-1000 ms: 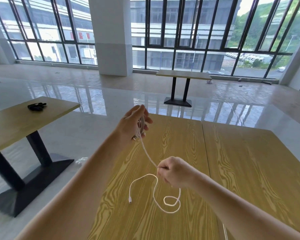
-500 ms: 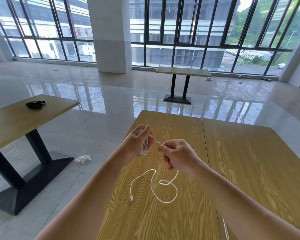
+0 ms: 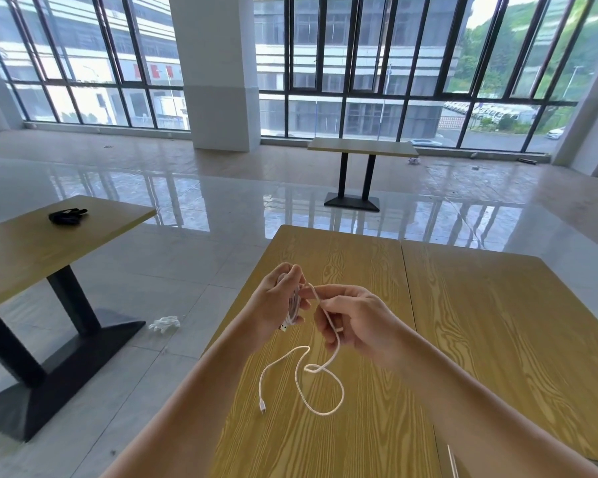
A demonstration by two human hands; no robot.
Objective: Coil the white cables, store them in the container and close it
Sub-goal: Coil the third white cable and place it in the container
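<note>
You are holding the white cable (image 3: 320, 374) over the near edge of the wooden table (image 3: 463, 322). Your left hand (image 3: 277, 305) is gripping the finished coils, fingers curled round them, with the USB plug (image 3: 283, 328) poking out below. Your right hand (image 3: 353, 319) is pinching the running length just beside the coils. The free tail is lying looped on the table, its small plug (image 3: 262, 407) at the end. The cable is looking light, thin and limp, probably smooth enough to slip, and the loops are likely springing open if released. Take hold along the cord, not at the plugs. No container is showing in view.
</note>
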